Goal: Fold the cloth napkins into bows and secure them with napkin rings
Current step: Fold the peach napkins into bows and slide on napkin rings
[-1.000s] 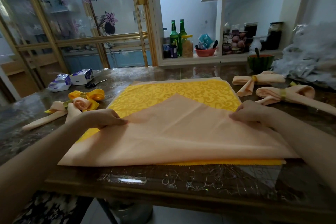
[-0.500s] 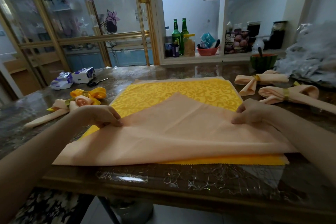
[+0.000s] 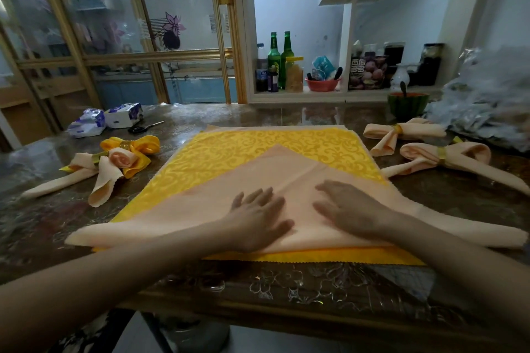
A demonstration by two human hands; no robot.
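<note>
A peach cloth napkin (image 3: 289, 172), folded into a wide triangle with its tip pointing away from me, lies on a yellow patterned napkin (image 3: 258, 149) in the middle of the table. My left hand (image 3: 258, 215) and my right hand (image 3: 350, 209) both press flat on the peach triangle near its middle, fingers spread, side by side. Two finished peach bows with gold rings (image 3: 401, 133) (image 3: 447, 156) lie at the right. At the left lie a peach bow (image 3: 100, 169) and a yellow bow (image 3: 137, 146), each with a ring.
Scissors (image 3: 144, 127) and two tissue packs (image 3: 106, 120) sit at the far left of the marble-look table (image 3: 43, 223). A green bowl (image 3: 407, 104) and crumpled clear plastic (image 3: 487, 103) stand at the far right. Shelves with bottles and jars run behind the table.
Both hands left the outer corners of the peach napkin and came together at its middle, now pressing flat. The napkin lies flatter on the yellow cloth.
</note>
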